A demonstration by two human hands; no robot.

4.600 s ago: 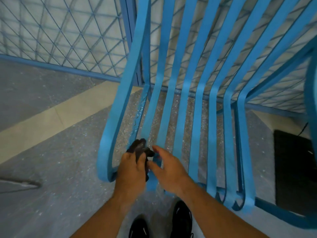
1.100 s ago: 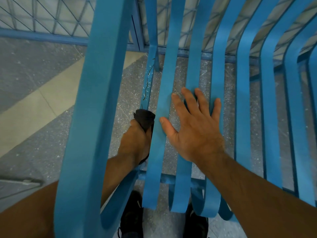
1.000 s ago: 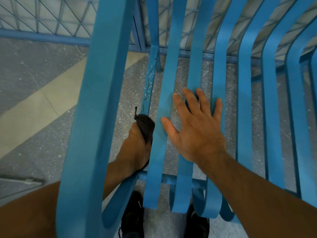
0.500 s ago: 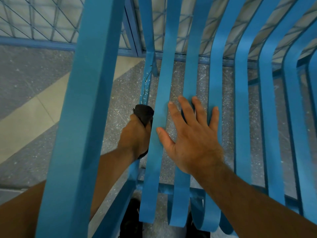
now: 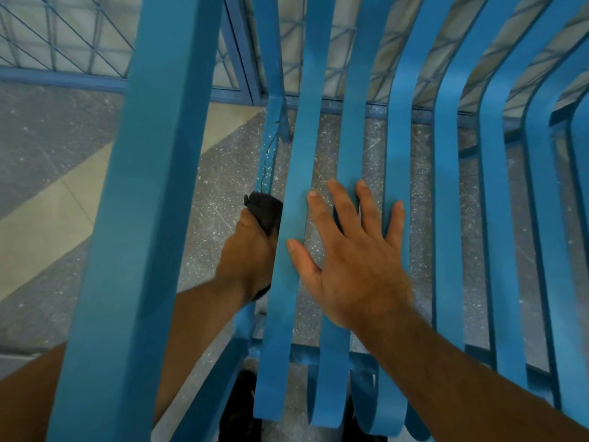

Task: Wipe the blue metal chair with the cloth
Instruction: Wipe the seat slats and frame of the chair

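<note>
The blue metal chair [image 5: 134, 218] fills the view much as it did half a second ago, only a little nearer, its broad near band crossing over the left forearm. The right hand [image 5: 350, 260] has stayed on the chair's seat slats, grip spread flat with fingers splayed across them, which I judge steadies the frame. The left hand [image 5: 248, 256], reaching in at the chair's left side, keeps its grip curled tight round the dark cloth [image 5: 266, 207], pressed against the chair's narrow side bar [image 5: 271, 148]. Over the last second the cloth has shifted only slightly along that bar, so the wiping looks like short rubbing strokes on one spot, with most of the chair probably still to do
</note>
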